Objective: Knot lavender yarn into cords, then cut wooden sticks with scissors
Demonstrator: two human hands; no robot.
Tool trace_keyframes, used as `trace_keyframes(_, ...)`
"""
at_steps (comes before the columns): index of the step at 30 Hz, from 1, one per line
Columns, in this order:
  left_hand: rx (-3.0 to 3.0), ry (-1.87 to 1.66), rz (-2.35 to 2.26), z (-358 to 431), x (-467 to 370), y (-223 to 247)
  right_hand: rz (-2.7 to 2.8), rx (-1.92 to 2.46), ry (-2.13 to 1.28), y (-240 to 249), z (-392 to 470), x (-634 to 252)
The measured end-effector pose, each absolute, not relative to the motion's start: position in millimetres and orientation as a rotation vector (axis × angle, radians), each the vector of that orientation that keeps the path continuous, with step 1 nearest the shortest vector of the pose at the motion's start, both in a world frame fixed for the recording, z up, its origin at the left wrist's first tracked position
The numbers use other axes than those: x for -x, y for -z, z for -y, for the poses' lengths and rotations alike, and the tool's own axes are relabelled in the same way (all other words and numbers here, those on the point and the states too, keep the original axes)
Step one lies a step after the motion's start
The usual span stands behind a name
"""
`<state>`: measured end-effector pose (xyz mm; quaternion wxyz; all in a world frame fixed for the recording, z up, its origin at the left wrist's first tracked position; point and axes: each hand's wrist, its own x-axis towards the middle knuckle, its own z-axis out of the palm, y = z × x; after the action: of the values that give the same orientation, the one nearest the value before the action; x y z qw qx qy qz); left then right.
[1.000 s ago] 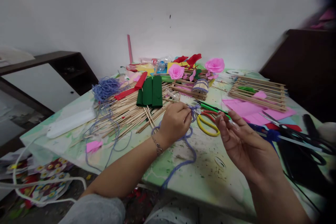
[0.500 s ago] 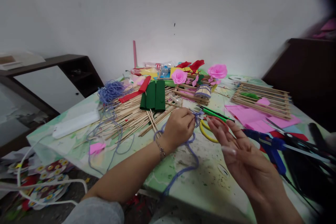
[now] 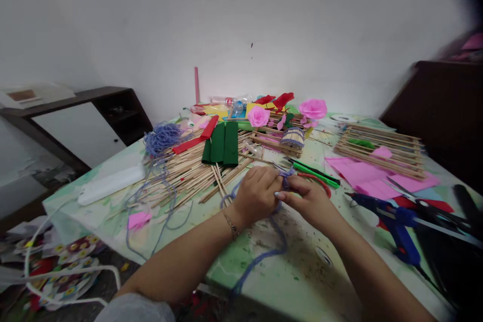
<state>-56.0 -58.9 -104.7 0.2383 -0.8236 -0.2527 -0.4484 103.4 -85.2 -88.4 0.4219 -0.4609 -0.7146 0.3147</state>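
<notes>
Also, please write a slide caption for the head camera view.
Left hand and right hand meet at purple yarn, between wooden sticks and a blue glue gun on the table.

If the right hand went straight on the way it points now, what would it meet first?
Probably the left hand, directly ahead of the right hand, with yarn bunched near their fingertips; whether the hands already touch is hard to tell.

The green-and-white covered worktop (image 3: pixel 302 276) bears loose thin wooden sticks (image 3: pixel 175 173), a trailing blue-purple yarn strand (image 3: pixel 260 258), pink paper sheets (image 3: pixel 350 171) and a blue glue gun (image 3: pixel 402 236).
</notes>
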Motion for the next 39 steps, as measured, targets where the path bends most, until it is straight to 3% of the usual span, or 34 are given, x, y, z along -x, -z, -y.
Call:
trace_keyframes(6,2.291,1.169,0.700,56.5,56.0,103.1,1.667,1.158,-0.849,105.3,91.4,-112.1)
trace_keyframes(13,2.378,1.291,0.828,53.8,52.5,104.7,1.403,1.061,-1.147,115.4,99.7,-113.2)
trace_keyframes(17,2.530,1.556,1.014,49.9,51.9,104.7,1.504,0.991,-0.885,112.9,105.7,-113.9)
trace_keyframes(23,2.853,2.069,1.415,56.3,47.8,98.8,1.858,1.254,-0.277,105.4,110.1,-119.5)
trace_keyframes(27,3.131,2.486,1.667,61.4,43.5,99.0,1.736,1.211,-0.427,110.3,105.1,-119.3)
trace_keyframes(31,3.257,2.745,1.542,63.2,40.7,101.6,1.528,1.064,-0.778,115.5,101.9,-121.1)
trace_keyframes(34,3.170,2.460,1.389,63.6,41.3,103.0,1.519,1.122,-0.613,113.8,105.5,-120.3)
trace_keyframes(39,2.688,1.683,0.988,62.7,45.8,105.4,1.769,1.091,0.207,107.9,119.5,-108.5)
